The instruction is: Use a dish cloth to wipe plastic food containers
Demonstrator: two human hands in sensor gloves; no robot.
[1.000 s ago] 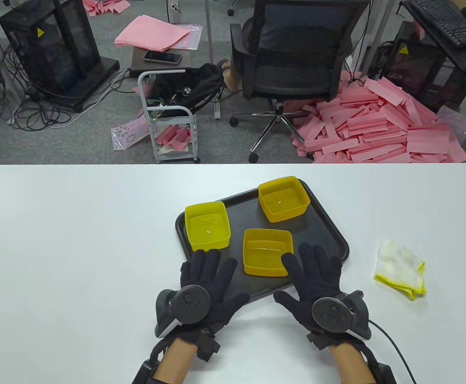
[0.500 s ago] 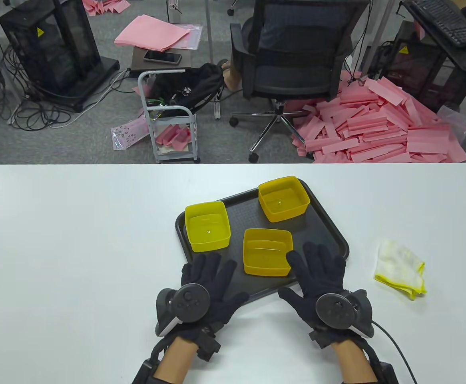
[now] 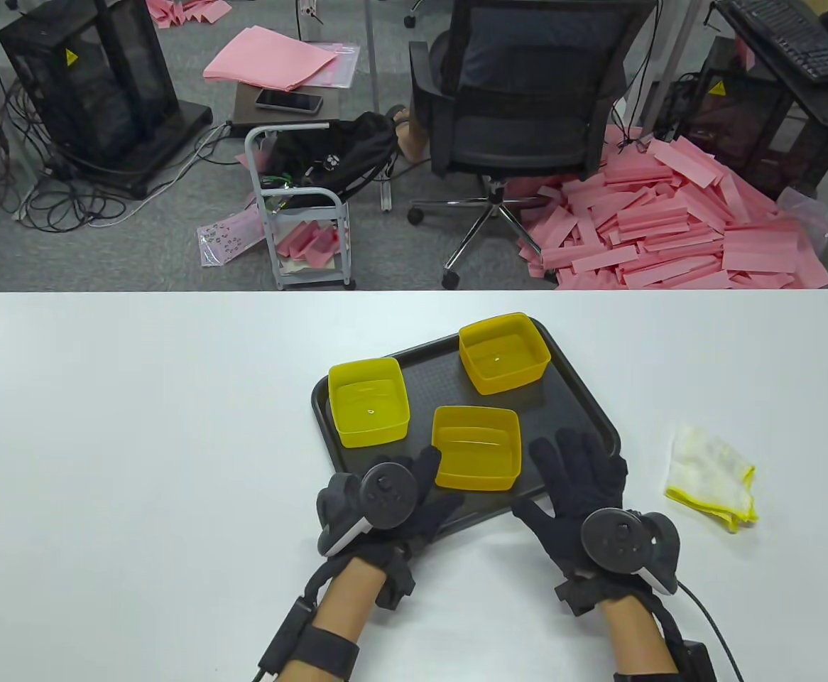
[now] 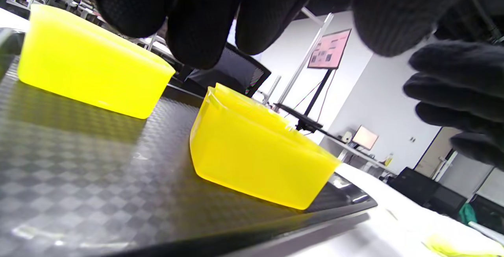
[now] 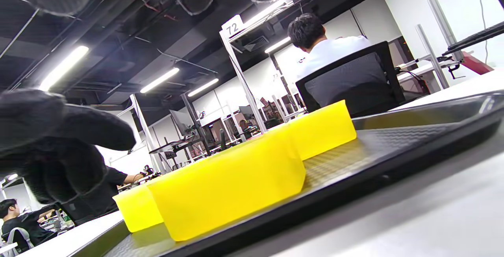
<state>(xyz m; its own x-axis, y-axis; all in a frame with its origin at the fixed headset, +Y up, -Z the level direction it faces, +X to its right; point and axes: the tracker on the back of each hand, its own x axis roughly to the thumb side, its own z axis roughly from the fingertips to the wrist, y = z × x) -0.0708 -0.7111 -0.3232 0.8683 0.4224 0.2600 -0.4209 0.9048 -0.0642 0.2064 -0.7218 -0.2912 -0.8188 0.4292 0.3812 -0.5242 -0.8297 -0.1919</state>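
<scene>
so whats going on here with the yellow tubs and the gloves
A person in black sensor gloves is about to wipe three yellow containers on a dark tray. The left hand reaches toward the nearest container, its fingers close beside it; contact can't be confirmed. The right hand lies open at the tray's near right edge, holding nothing. The dish cloth sits untouched on the table to the right of the tray, so no wiping has begun.

The left hand (image 3: 385, 504) covers the tray's (image 3: 584, 419) lower-left rim. In the left wrist view, the cloth (image 4: 460, 246) at lower right is blurred and cut off.
</scene>
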